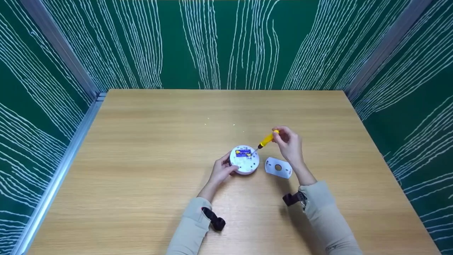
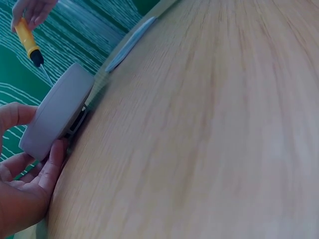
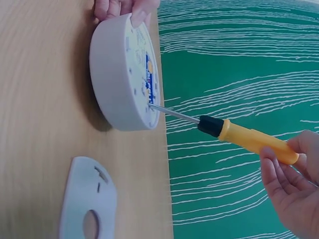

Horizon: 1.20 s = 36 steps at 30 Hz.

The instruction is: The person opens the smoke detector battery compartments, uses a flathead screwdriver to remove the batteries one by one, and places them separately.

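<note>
In the head view a round white device (image 1: 245, 164) shows its flat face with blue-and-yellow batteries (image 1: 243, 153) set into it. My left hand (image 1: 223, 170) grips it by the rim, thumb on the near edge of the face, and tilts it off the table. A yellow-handled screwdriver (image 1: 267, 139) is pinched near its handle end by my right hand (image 1: 289, 146). Its metal shaft slants down, and the tip touches the face beside the batteries, as the right wrist view of the screwdriver (image 3: 249, 138) shows. The device's underside is mostly hidden.
A flat white plate (image 1: 278, 167) with a round central hole lies on the wooden table (image 1: 141, 141), right of the device. Tiny pale specks are scattered farther back. Green walls (image 1: 230, 42) with white lines stand at the back and both sides.
</note>
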Tool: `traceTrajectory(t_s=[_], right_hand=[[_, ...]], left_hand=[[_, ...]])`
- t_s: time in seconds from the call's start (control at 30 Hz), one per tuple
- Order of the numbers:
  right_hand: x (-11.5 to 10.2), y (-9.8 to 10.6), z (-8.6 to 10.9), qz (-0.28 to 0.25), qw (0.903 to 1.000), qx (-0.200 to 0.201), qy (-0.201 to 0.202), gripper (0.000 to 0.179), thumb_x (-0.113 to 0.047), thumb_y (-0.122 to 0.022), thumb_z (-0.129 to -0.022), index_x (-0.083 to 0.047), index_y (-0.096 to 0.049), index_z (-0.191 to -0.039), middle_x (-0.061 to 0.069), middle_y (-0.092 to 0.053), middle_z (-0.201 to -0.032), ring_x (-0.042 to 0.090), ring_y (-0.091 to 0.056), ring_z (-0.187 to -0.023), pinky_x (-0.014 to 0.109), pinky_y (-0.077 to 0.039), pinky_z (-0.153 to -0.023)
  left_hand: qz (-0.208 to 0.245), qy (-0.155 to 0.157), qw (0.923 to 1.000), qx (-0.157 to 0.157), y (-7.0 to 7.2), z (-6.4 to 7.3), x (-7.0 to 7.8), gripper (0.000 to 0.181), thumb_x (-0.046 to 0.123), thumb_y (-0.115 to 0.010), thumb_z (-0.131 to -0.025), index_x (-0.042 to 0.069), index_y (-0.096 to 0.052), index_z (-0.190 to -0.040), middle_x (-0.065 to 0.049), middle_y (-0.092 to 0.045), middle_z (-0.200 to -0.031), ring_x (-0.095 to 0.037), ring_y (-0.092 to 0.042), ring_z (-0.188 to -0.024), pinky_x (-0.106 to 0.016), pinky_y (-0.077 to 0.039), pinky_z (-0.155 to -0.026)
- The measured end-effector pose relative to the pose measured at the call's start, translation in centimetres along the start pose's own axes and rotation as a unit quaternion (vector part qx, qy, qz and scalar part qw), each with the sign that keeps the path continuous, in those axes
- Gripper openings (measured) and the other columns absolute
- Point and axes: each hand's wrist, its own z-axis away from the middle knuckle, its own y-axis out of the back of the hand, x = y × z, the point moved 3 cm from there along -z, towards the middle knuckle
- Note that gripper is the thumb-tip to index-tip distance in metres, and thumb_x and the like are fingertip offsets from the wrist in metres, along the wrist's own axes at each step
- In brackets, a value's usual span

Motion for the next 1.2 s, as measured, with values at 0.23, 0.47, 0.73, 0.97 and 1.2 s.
traceTrajectory(t_s=[0.23,0.47,0.73,0.97,1.2], right_hand=[[0.8,0.8,0.6,-0.038,0.998,0.037,-0.036,0.014,-0.002,-0.059,-0.083,0.008,-0.061,-0.092,0.02,-0.059,-0.076,0.035,-0.058,-0.063,0.017,-0.052,-0.053],[0.7,1.7,1.5,-0.053,0.9936,0.062,-0.079,0.014,0.005,-0.056,-0.083,0.015,-0.058,-0.092,0.028,-0.056,-0.077,0.028,-0.06,-0.059,0.026,-0.055,-0.055],[4.1,2.2,2.1,-0.047,0.9872,0.071,-0.135,0.016,-0.003,-0.057,-0.085,0.009,-0.061,-0.095,0.022,-0.058,-0.078,0.016,-0.059,-0.056,0.021,-0.054,-0.056],[5.3,2.4,2.5,-0.016,0.9814,0.081,-0.173,0.015,-0.005,-0.055,-0.087,0.006,-0.061,-0.095,0.017,-0.058,-0.075,0.013,-0.058,-0.054,0.029,-0.056,-0.058],[5.9,2.5,2.9,-0.002,0.9766,0.079,-0.2,0.015,-0.006,-0.055,-0.087,0.005,-0.06,-0.096,0.012,-0.058,-0.072,0.015,-0.059,-0.055,0.028,-0.056,-0.058]], left_hand=[[-0.004,0.0,1.0,0.006,0.4,-1.2,-1.8,0.069,-0.013,-0.062,-0.067,-0.008,-0.036,-0.13,-0.025,-0.044,-0.123,-0.015,-0.054,-0.08,-0.02,-0.052,-0.061],[-0.014,-0.002,0.9998,0.012,0.3,-1.2,-1.9,0.069,-0.012,-0.063,-0.067,-0.005,-0.038,-0.13,-0.025,-0.045,-0.124,-0.014,-0.055,-0.08,-0.021,-0.053,-0.063],[0.006,0.011,0.9999,-0.003,0.4,-1.2,-2.0,0.068,-0.012,-0.062,-0.069,-0.005,-0.035,-0.132,-0.021,-0.048,-0.12,-0.014,-0.054,-0.078,-0.021,-0.053,-0.065],[-0.015,0.01,0.9998,0.009,0.4,-1.2,-2.0,0.067,-0.011,-0.062,-0.068,-0.002,-0.039,-0.131,-0.019,-0.05,-0.116,-0.011,-0.054,-0.071,-0.021,-0.052,-0.06],[-0.002,0.006,0.9999,0.015,0.3,-1.2,-2.0,0.067,-0.012,-0.062,-0.067,-0.003,-0.039,-0.13,-0.02,-0.05,-0.116,-0.012,-0.055,-0.074,-0.021,-0.053,-0.062]])
